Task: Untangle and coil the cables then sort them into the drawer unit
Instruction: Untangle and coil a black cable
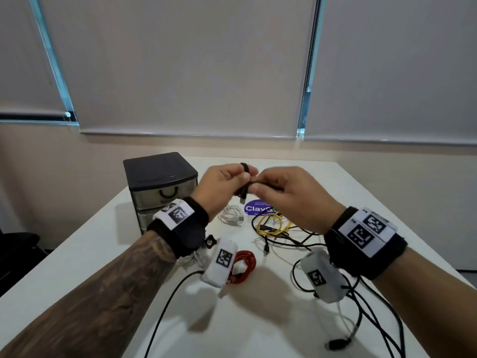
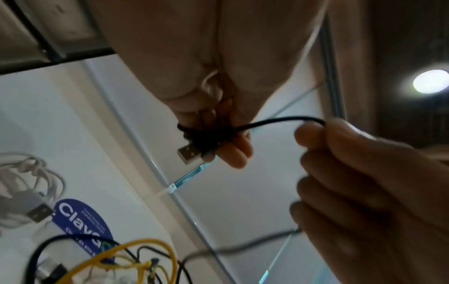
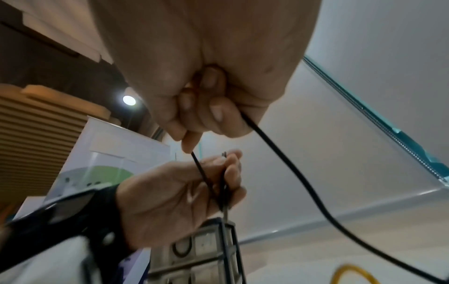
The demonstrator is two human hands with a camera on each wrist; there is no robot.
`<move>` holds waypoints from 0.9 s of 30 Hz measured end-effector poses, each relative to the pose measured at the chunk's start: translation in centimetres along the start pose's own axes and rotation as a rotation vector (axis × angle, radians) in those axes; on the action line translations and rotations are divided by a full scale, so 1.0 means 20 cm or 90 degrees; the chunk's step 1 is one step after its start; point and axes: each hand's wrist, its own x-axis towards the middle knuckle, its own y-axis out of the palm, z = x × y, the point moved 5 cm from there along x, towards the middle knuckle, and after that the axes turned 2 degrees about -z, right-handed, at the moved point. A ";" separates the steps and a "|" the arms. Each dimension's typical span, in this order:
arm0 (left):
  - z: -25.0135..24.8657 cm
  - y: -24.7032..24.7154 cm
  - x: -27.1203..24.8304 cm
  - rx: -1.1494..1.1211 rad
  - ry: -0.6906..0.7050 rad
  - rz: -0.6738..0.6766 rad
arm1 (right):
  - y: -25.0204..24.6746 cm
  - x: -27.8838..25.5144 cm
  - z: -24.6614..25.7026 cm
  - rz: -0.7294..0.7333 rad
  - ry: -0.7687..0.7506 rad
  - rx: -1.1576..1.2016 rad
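Both hands are raised above the white table (image 1: 374, 202), working one thin black cable (image 1: 244, 191). My left hand (image 1: 227, 180) grips its small coiled bundle (image 2: 203, 139), and a USB plug (image 2: 189, 156) sticks out below the fingers. My right hand (image 1: 278, 192) pinches the same cable's free strand (image 3: 279, 149), which trails down to the table. The drawer unit (image 1: 160, 184) stands at the back left with its drawers closed. A white coil (image 1: 232, 215), a yellow cable (image 1: 273, 226) tangled with black ones, and a red coil (image 1: 244, 263) lie on the table.
A blue round sticker (image 1: 258, 209) lies under the hands. Loose black cables (image 1: 371, 306) spread over the right front of the table, and one black cable (image 1: 167, 301) runs off the front edge. Closed blinds (image 1: 180, 73) cover the windows behind.
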 end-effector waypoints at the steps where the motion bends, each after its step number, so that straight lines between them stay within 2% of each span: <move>1: 0.01 0.04 -0.02 0.021 -0.015 0.047 | -0.03 0.02 0.01 -0.028 -0.010 -0.002; 5: -0.02 0.11 -0.07 -0.087 -0.099 0.133 | -0.12 0.08 -0.04 -0.111 -0.002 -0.022; 8: -0.06 0.15 -0.10 -0.109 -0.129 0.196 | -0.15 0.10 -0.12 -0.137 0.031 0.033; 11: -0.09 0.17 -0.12 -0.194 -0.146 0.205 | -0.13 0.10 -0.21 -0.146 0.087 0.086; 15: -0.12 0.15 -0.10 -0.363 -0.135 0.173 | 0.00 0.05 -0.30 -0.074 0.148 0.097; 17: -0.12 0.11 -0.06 -0.448 -0.122 0.116 | 0.09 0.01 -0.31 -0.011 0.160 0.052; 19: -0.10 0.04 -0.01 -0.490 -0.108 0.023 | 0.15 -0.04 -0.29 0.054 0.163 0.019; 21: -0.08 -0.03 0.03 -0.478 -0.081 -0.061 | 0.18 -0.07 -0.25 0.095 0.134 -0.039; 23: -0.06 -0.07 0.05 -0.404 -0.060 -0.101 | 0.15 -0.08 -0.19 0.083 0.089 -0.092; 27: -0.04 -0.04 0.02 -0.105 0.002 -0.070 | 0.02 -0.06 -0.03 0.036 0.019 -0.048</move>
